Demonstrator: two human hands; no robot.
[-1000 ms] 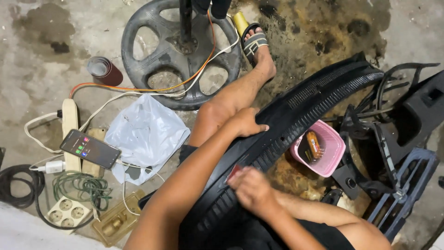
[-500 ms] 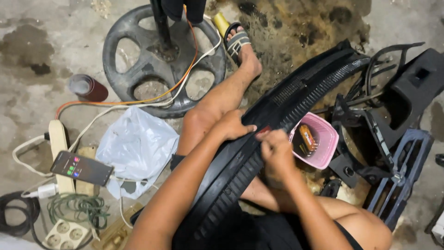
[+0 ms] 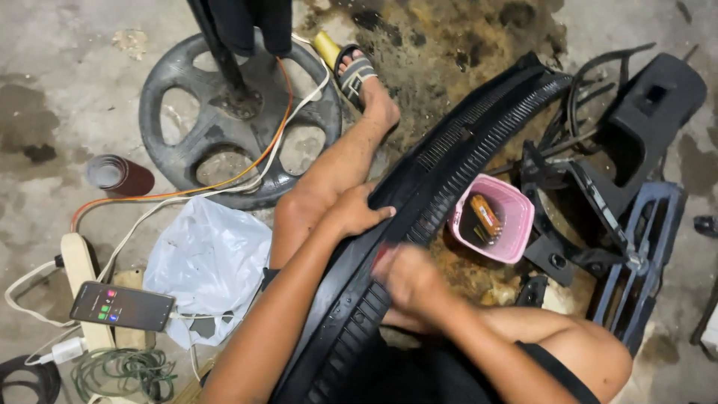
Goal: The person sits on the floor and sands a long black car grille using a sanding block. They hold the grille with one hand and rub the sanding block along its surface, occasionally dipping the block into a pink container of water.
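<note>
A long black ribbed panel [image 3: 449, 161] lies slantwise across the person's lap. It runs from the bottom middle of the view up toward the top right, with its far end over the stained concrete floor [image 3: 60, 90].

The left hand [image 3: 355, 213] rests on the panel's left edge near its middle. Its fingers [image 3: 378, 213] lie flat and close together over the rim, steadying the piece. The right hand [image 3: 407, 277] is on the ribs just below, blurred by motion. A small reddish patch shows at its fingertips, but I cannot tell whether the fingers are pinching something or pressed flat.

Judging by the blur and the bracing grip, the work in hand looks like rubbing or cleaning this stretch of ribs. Working further along would call for firm pressure from the left hand so the panel does not slide off the thighs, with strokes running along the ribs rather than across them.

A pink basket [image 3: 516, 224] holding an orange item [image 3: 486, 215] sits just beside the panel's right edge. Other black parts [image 3: 643, 112] lie beyond it. To the left are a white bag [image 3: 209, 262], a phone [image 3: 122, 307] on a power strip [image 3: 78, 262], a reddish roll [image 3: 123, 176] and a round spoked base [image 3: 187, 142].
</note>
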